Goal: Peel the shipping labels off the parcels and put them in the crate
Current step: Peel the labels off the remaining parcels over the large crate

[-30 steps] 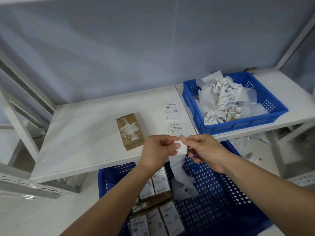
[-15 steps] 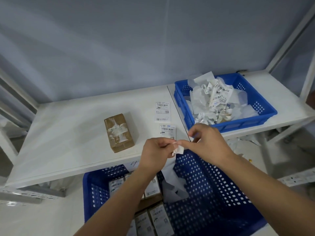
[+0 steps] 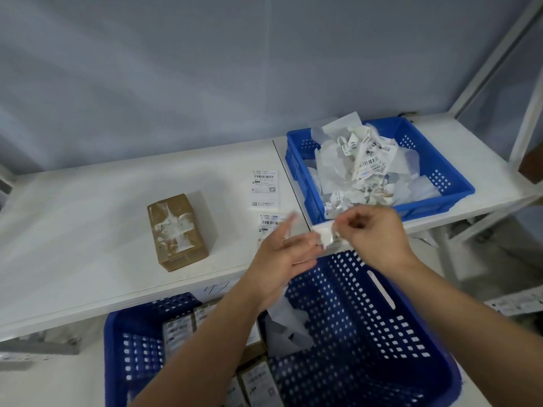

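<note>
Right hand [image 3: 374, 236]: curled, thumb and fingertips pinching a small white label scrap [image 3: 325, 235] at its right edge.
Left hand [image 3: 283, 257]: fingers straight and spread, gripping nothing. Blur hides whether its tips brush the scrap.
Scrap: hangs between the two hands, above the shelf's front edge and just short of the crate.
Crate [image 3: 435, 202]: directly beyond the right hand, heaped with crumpled peeled labels and backing paper.
Parcel [image 3: 176, 230]: on the shelf [image 3: 88, 230] well to the left of the left hand, its top scarred white where a label appears to have come away.
Flat labels [image 3: 264, 188]: two lie on the shelf just beyond the left hand, beside the crate's left wall.
Basket [image 3: 367, 333]: below both forearms, with labelled parcels [image 3: 176, 330] stacked under the left arm.
Step in hand: most likely disposal of a peeled piece, the scrap being free of any parcel.
Next move: a short carry forward over the crate's near wall, then a release. Adhesive may cling to the fingers, so a flick or a wipe from the free hand could be needed. After that, a fresh parcel from the basket.
</note>
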